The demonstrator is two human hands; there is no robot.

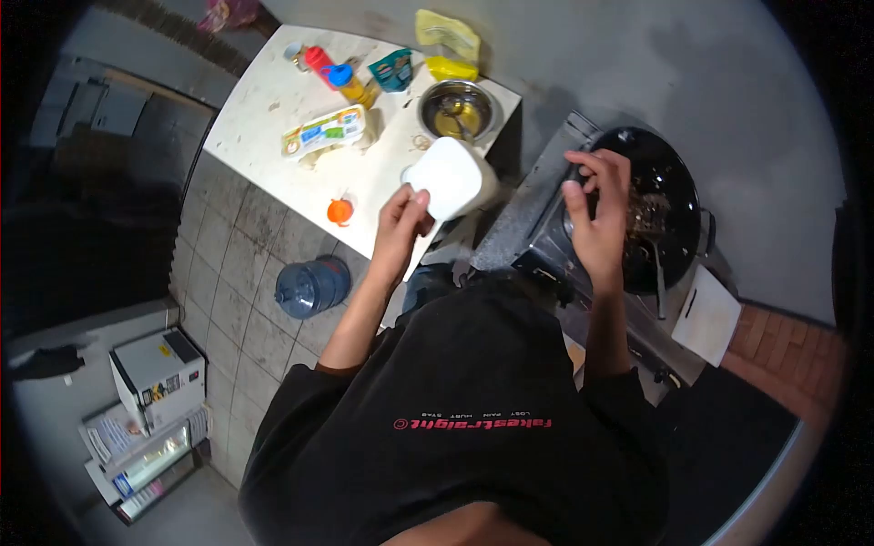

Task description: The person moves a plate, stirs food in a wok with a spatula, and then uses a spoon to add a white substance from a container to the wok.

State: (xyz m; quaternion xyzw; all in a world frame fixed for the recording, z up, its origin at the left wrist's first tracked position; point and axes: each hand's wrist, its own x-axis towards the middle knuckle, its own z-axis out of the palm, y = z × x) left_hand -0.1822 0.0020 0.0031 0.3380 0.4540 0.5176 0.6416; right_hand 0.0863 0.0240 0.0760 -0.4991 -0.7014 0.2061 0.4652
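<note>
My left hand is closed on the edge of a white container, thumb on top, beside the table's right part. My right hand is raised in front of the left part of a black wok. Its fingers are bent, the thumb stands apart from them, and nothing shows between them. Dark brown food lies in the wok with a metal spatula in it. Beyond the white container, a metal bowl holds yellow liquid and a utensil.
The white table bears an egg carton, a red bottle, a blue-capped bottle, a green pouch, a yellow bag and an orange item. A water jug lies on the tiled floor. A white board is near the wok.
</note>
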